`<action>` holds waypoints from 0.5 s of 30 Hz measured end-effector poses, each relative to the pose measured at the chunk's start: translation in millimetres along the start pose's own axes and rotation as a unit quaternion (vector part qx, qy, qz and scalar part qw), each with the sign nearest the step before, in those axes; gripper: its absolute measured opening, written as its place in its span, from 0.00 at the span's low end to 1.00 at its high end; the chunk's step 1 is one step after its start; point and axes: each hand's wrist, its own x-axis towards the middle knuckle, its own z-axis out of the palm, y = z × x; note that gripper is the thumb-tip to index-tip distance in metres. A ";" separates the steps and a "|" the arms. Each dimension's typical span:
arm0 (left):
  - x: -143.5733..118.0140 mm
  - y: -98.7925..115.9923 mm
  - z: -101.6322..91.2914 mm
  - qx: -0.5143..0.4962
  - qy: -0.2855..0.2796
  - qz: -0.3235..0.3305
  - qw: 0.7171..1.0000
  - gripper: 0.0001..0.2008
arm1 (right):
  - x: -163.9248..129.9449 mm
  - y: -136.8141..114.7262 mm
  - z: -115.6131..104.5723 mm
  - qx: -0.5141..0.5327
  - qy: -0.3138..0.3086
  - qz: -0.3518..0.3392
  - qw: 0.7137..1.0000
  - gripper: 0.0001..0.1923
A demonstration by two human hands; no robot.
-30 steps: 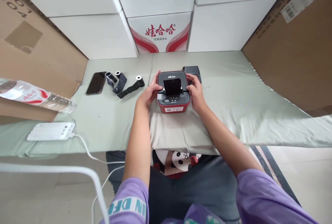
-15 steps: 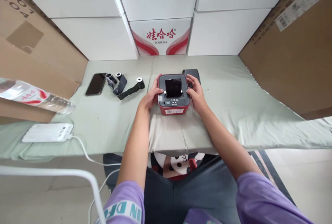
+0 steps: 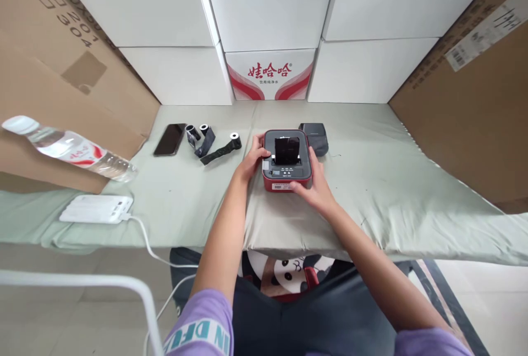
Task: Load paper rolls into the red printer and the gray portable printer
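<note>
Head view: red-and-black device (image 3: 287, 170) at mid-surface, near the wearer's edge, black top face up, wall with the white sticker (image 3: 280, 186) toward the wearer. Top nearly square, so no clear long axis; slot runs left-right, with a glossy black strip (image 3: 287, 149) coming out of it and pointing away from the wearer. Left hand (image 3: 251, 161) grips the left side, thumb on the top edge; right hand (image 3: 317, 188) is spread around the near right corner, thumb across the front wall. Both hands hold the device between them. Several fingertips hidden behind its sides; lettering at the far edge of the top partly covered by the strip; sticker print too small to read, its right end under the right thumb. Interior of device not visible. Dark case (image 3: 317, 135) just behind at right, partly masked by device; contents, if any, cannot be told. To the left: three black rolls (image 3: 235, 139) with trailing strips, then a phone (image 3: 170, 140), screen dark. Farther left, bottle (image 3: 80, 149) looks clear throughout, fill level indistinct; nearer the edge, white power bank (image 3: 97, 209) with cable (image 3: 145, 235) plugged in. Red-lettered carton (image 3: 270, 75) beyond the device; contents unseen. Brown box (image 3: 466, 136) at right cut off by the frame.
</note>
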 end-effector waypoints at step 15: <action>2.7 1.9 3.6 0.093 0.157 0.178 0.967 0.23 | 41.4 -5.0 9.8 -0.059 0.025 -0.013 0.998 0.59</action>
